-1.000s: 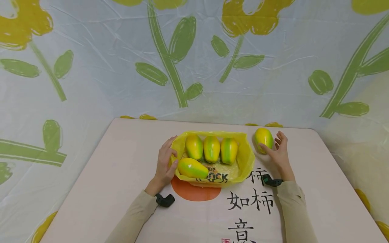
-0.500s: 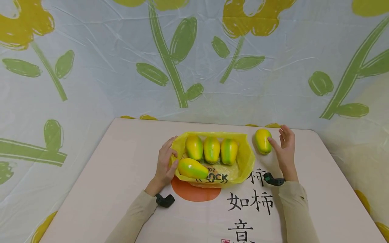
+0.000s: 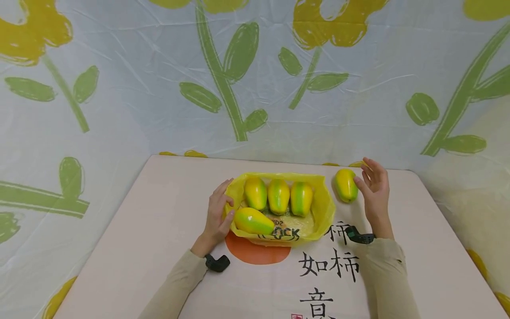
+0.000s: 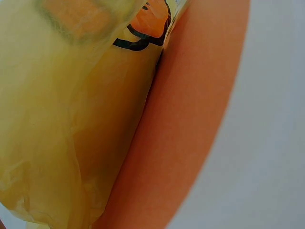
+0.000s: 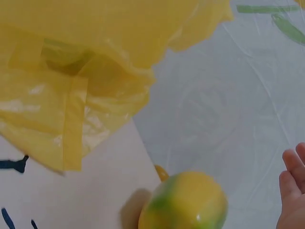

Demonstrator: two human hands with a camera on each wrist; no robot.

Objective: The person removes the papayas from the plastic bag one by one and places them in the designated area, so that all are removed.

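An open yellow plastic bag (image 3: pixel 324 217) stands on the table, its rim spread wide. Inside, three yellow-green papayas (image 3: pixel 278 196) stand in a row at the back, and another papaya (image 3: pixel 253 221) lies on its side at the front left. My left hand (image 3: pixel 217 215) holds the bag's left rim with thumb and index finger; in the left wrist view only the bag's side (image 4: pixel 52 124) shows, not the hand. A single papaya (image 3: pixel 345 185) rests on the table right of the bag. Beside it my right hand (image 3: pixel 376 190) holds nothing, fingers loosely bent; the right wrist view shows a gap between them.
The pale table mat (image 3: pixel 159 195) bears an orange disc (image 3: pixel 259 254) and black characters (image 3: pixel 328 263). Behind the table's back edge hangs a flowered sheet (image 3: pixel 159 66). A black wrist device (image 3: pixel 217 263) sits at the left cuff, another device (image 3: pixel 360 235) at the right.
My right hand has drawn away from the lone papaya, to the right and slightly back, leaving it on the table. The left hand and the bag stay put.
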